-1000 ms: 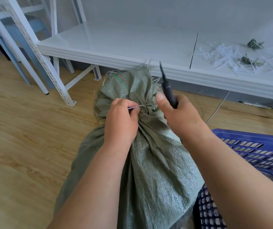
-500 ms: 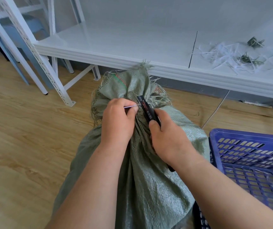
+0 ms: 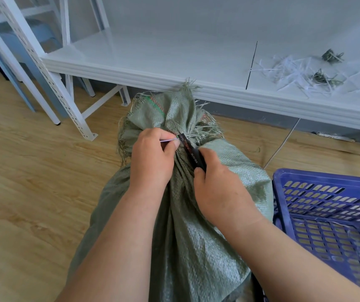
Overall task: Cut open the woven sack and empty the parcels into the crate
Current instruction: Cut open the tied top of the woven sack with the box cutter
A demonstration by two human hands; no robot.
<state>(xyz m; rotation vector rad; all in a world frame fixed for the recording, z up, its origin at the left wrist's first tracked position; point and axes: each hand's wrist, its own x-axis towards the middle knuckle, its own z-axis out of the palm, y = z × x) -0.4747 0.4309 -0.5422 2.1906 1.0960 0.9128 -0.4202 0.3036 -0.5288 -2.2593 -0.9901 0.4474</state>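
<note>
The sack (image 3: 196, 225) stands on the wood floor (image 3: 33, 192) below the white shelf (image 3: 174, 62). It is green, woven, gathered at the neck, with a frayed top. The left hand (image 3: 150, 158) pinches a thin white tie (image 3: 169, 139) at the neck. The right hand (image 3: 220, 192) grips a black cutter (image 3: 191, 150), tip against the tie. The blue crate (image 3: 331, 214) sits just beside the sack, right.

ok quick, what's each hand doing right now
Left hand: closed, pinching the thin tie at the neck of the woven sack.
Right hand: closed around the black cutter, its tip at the tie.
</note>
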